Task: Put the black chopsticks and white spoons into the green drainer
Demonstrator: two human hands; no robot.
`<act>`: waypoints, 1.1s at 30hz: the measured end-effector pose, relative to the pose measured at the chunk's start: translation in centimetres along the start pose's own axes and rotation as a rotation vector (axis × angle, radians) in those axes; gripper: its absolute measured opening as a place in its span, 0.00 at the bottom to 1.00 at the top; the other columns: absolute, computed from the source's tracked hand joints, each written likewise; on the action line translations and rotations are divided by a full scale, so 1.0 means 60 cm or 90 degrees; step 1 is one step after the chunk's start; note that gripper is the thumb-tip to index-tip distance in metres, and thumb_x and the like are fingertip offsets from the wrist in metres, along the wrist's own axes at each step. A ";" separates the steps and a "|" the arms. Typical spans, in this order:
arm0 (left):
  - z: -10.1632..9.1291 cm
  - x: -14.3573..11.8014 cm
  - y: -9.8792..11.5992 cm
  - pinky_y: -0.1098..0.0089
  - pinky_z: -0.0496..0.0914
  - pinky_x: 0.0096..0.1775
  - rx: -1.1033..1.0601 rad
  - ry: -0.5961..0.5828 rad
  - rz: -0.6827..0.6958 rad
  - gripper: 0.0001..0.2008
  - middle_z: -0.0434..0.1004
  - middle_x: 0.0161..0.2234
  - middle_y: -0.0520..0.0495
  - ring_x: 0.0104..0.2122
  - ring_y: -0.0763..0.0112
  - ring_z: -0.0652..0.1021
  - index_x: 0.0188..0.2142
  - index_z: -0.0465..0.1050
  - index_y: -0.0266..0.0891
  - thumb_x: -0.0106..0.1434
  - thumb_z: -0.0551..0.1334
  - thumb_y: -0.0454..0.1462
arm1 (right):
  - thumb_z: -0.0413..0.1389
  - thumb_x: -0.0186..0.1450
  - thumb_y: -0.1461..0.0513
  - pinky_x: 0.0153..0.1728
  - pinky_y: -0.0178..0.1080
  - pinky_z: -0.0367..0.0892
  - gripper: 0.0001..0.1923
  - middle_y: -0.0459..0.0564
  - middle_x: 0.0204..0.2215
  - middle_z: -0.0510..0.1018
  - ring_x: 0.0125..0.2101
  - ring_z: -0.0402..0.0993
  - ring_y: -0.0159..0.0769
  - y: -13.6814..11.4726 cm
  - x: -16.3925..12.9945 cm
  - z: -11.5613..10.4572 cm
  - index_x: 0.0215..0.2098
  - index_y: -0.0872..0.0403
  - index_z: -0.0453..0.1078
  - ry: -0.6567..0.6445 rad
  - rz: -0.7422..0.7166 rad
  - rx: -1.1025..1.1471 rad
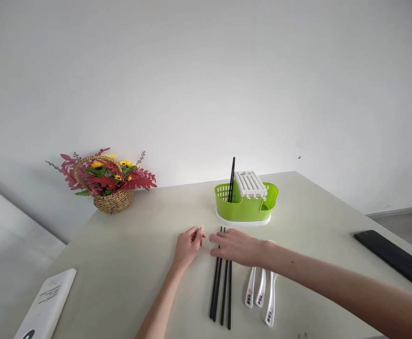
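Black, lying under right hand's (236, 245) parted fingers: four chopsticks (230, 292); resting alongside, three white spoons (261, 288); left hand (187, 246) curled, contents unclear.

**Holder at the back, chopsticks and spoons before it**

The cutlery holder (243, 211) stands toward the rear of the tabletop (121, 273), the wall (206, 94) behind. Standing chopsticks (231, 181) are in its left end; a rack (251, 183) sits over its middle. In front lie four loose chopsticks (230, 292), side by side, with three spoons (261, 286) to their right. The right hand (236, 247) is over the far part of the loose chopsticks, its forearm crossing above the spoons; the left hand (189, 244) is left of the right hand. A flower basket (113, 201) sits at back left, a flat object (46, 301) at front left, a long object (391, 256) near the right edge.
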State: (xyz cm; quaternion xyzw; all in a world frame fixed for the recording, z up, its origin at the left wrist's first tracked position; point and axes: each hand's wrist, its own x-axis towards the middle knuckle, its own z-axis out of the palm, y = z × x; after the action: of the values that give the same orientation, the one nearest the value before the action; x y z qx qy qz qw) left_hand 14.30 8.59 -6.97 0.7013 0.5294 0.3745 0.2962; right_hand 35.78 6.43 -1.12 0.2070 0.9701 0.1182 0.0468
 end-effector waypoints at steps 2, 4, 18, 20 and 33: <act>0.000 0.000 -0.001 0.72 0.64 0.29 0.001 0.004 0.004 0.24 0.72 0.19 0.54 0.22 0.71 0.73 0.26 0.74 0.42 0.70 0.55 0.54 | 0.59 0.63 0.72 0.30 0.36 0.62 0.14 0.55 0.50 0.74 0.39 0.73 0.37 0.001 0.015 0.006 0.45 0.52 0.72 -0.014 -0.023 -0.012; 0.000 -0.001 -0.001 0.72 0.63 0.28 0.001 0.010 -0.001 0.25 0.72 0.19 0.54 0.21 0.72 0.72 0.25 0.72 0.42 0.70 0.55 0.54 | 0.58 0.64 0.71 0.31 0.37 0.62 0.11 0.55 0.50 0.74 0.39 0.73 0.37 0.003 0.028 0.010 0.42 0.53 0.73 -0.017 -0.028 -0.014; -0.002 0.001 -0.004 0.73 0.63 0.25 -0.071 0.013 -0.026 0.27 0.73 0.20 0.53 0.19 0.73 0.69 0.28 0.75 0.40 0.69 0.53 0.57 | 0.57 0.66 0.71 0.48 0.40 0.62 0.09 0.50 0.33 0.82 0.40 0.75 0.38 0.037 0.054 -0.024 0.34 0.54 0.78 -0.016 -0.001 0.011; -0.006 -0.001 0.002 0.73 0.64 0.27 -0.131 -0.033 -0.026 0.27 0.76 0.23 0.51 0.22 0.72 0.72 0.30 0.75 0.39 0.69 0.53 0.58 | 0.58 0.66 0.72 0.45 0.38 0.63 0.09 0.49 0.32 0.82 0.37 0.77 0.36 0.044 0.047 -0.050 0.34 0.55 0.78 -0.023 0.030 0.005; 0.032 -0.052 0.057 0.70 0.58 0.28 -0.053 -0.109 0.116 0.23 0.58 0.21 0.57 0.21 0.72 0.61 0.32 0.67 0.43 0.75 0.44 0.51 | 0.59 0.71 0.55 0.23 0.35 0.52 0.14 0.50 0.26 0.80 0.27 0.77 0.36 0.050 -0.024 -0.172 0.32 0.53 0.81 -0.051 0.197 -0.008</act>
State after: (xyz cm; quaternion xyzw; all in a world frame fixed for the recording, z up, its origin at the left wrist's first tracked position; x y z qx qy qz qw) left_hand 17.19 4.67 -5.90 0.7628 0.4205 0.3604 0.3338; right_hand 36.84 6.34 9.66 0.3582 0.9232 0.1216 0.0678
